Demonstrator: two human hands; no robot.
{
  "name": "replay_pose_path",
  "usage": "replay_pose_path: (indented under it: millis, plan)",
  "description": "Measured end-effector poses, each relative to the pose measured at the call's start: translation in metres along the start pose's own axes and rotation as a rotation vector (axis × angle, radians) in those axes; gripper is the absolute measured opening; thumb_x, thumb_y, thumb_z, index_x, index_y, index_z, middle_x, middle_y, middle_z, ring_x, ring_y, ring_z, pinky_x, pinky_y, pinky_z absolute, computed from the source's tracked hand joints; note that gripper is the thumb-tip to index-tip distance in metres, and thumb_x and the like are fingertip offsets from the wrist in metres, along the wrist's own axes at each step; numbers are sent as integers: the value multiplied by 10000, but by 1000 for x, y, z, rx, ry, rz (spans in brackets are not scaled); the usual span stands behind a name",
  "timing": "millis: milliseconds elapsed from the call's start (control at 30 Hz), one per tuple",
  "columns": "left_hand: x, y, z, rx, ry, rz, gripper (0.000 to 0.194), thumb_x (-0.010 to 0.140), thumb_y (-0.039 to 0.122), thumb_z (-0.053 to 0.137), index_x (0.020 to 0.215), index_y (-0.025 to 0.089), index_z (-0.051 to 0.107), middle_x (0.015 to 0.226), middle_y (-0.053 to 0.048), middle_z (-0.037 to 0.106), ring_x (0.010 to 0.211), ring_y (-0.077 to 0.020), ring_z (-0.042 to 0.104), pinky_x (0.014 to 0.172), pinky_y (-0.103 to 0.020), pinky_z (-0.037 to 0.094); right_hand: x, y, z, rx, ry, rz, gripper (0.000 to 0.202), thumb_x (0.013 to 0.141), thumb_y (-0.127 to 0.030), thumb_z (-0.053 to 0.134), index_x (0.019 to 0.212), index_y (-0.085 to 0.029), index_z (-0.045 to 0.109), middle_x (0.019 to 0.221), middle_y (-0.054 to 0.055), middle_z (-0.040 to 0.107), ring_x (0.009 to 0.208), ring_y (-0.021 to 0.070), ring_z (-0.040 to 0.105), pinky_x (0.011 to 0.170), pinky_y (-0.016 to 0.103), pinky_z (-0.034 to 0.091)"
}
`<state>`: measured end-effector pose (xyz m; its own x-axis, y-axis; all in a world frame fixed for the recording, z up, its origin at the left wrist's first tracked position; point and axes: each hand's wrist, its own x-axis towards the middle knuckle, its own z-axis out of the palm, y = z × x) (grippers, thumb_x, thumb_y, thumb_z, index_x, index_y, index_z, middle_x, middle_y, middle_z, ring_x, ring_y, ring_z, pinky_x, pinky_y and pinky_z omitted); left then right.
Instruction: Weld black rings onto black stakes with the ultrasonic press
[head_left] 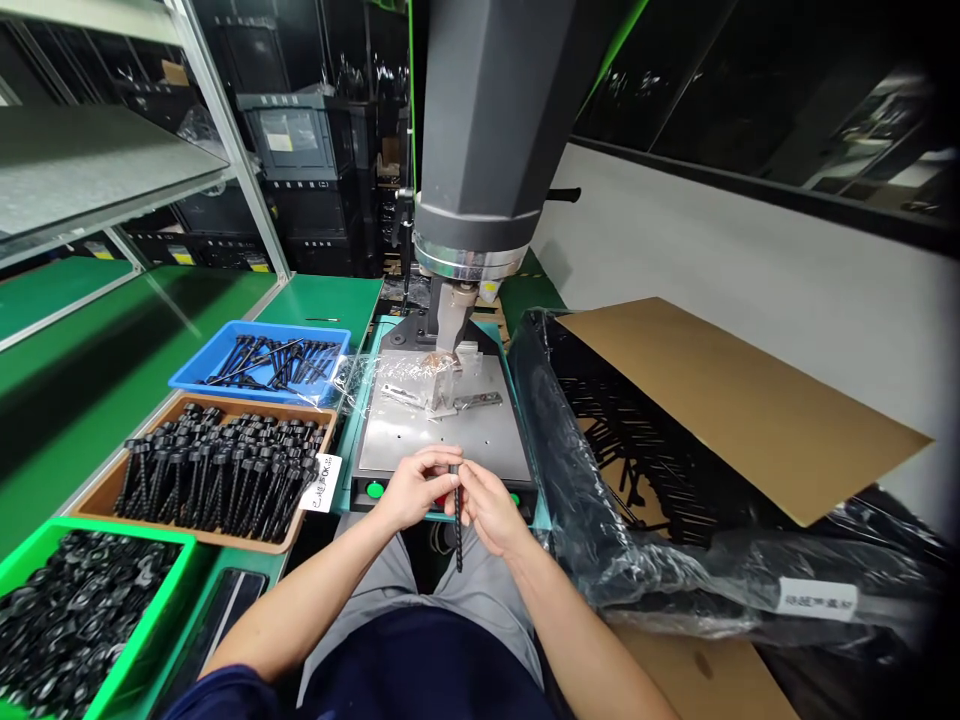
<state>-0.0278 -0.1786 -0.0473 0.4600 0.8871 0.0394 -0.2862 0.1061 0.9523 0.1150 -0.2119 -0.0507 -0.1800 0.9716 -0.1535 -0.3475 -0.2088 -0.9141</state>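
Observation:
My left hand (414, 490) and my right hand (489, 502) meet in front of the machine's base. Both are closed, with fingertips pinching the top of a black ridged rod (459, 545). The rod hangs down between them over my lap, and its upper end is partly hidden by the fingers. Just beyond my hands lies the machine's metal plate (405, 445), with a small clear fixture (442, 388) on it. Above the fixture is a metal tool tip (452, 325) under the big dark grey machine head (484, 130).
On the left stand a blue tray (184, 378) of black rods, a brown tray (97, 490) of capped ridged rods and a green bin (184, 550) of small black parts. A plastic-lined box (547, 430) with black rods and a cardboard sheet (735, 390) is at right. Green buttons (375, 489) edge the base.

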Motion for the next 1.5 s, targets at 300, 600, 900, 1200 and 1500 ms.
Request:
replay_pose_path:
  millis: [300, 600, 900, 1200, 1500]
  plan:
    - [47, -43, -6, -393, 569, -238, 270, 689, 142, 799, 917, 161, 656, 1042, -101, 699, 901, -175, 674, 836, -278, 523, 4, 7, -33, 109, 218, 12, 478, 736, -554, 732, 1032, -192, 638, 750, 13, 631, 502, 88, 546, 369, 164, 250]
    - [109, -53, -5, -743, 659, -306, 83, 796, 142, 687, 829, 162, 613, 840, -48, 692, 761, -135, 678, 743, -260, 543, 5, 15, -47, 124, 221, 40, 498, 740, -558, 734, 1055, -187, 628, 741, 13, 635, 521, 99, 561, 369, 161, 265]
    - [75, -28, 1, -906, 574, -139, 155, 763, 72, 702, 840, 178, 619, 724, 21, 657, 719, -123, 675, 831, -351, 557, 40, 18, -60, 247, 349, 33, 489, 678, -501, 794, 1031, -201, 636, 737, 18, 663, 532, 105, 568, 380, 156, 277]
    - [58, 17, 1, -996, 530, -31, 147, 816, -2, 595, 846, 136, 637, 739, -14, 675, 642, -106, 663, 703, -257, 591, 111, 3, -41, 163, 143, -21, 403, 679, -407, 764, 1002, -204, 637, 861, 44, 687, 688, 162, 628, 475, 206, 397]
    - [57, 29, -6, -943, 511, -4, 156, 819, -16, 577, 844, 125, 638, 720, -19, 652, 601, -80, 631, 624, -181, 571, 146, -42, -21, -563, 440, -620, 307, 743, -368, 685, 1016, -231, 716, 1169, 85, 568, 1026, 223, 563, 755, 303, 476]
